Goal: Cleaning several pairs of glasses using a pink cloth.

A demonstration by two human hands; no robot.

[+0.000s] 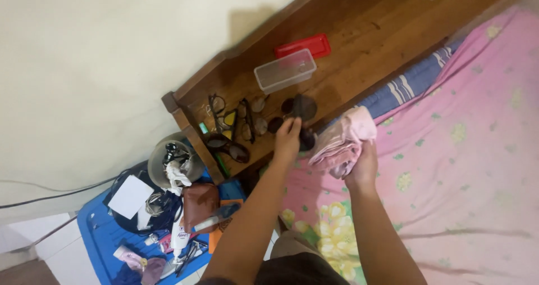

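A pair of dark sunglasses (300, 125) is pinched in the grip of the left hand (287, 142) at the near edge of the wooden headboard shelf (359, 43), just beside the bed. A folded pink cloth (342, 142) is clasped in the closed grip of the right hand (364, 167), touching the sunglasses' side and held over the pink flowered bedsheet (466, 150). Several more pairs of glasses (236, 122) are laid in a row on the shelf's left end, close to its corner post. Further along the shelf, well apart from the hands, a clear rectangular plastic box (285, 70) is seen, with its flat red lid (303, 45) lying just behind it near the wall. Open room is left on the shelf's right stretch. Below the shelf's end, a blue bin (101, 234) crowded with small items, a white paper sheet (130, 196) and a brown pouch (199, 203) is placed on the floor.
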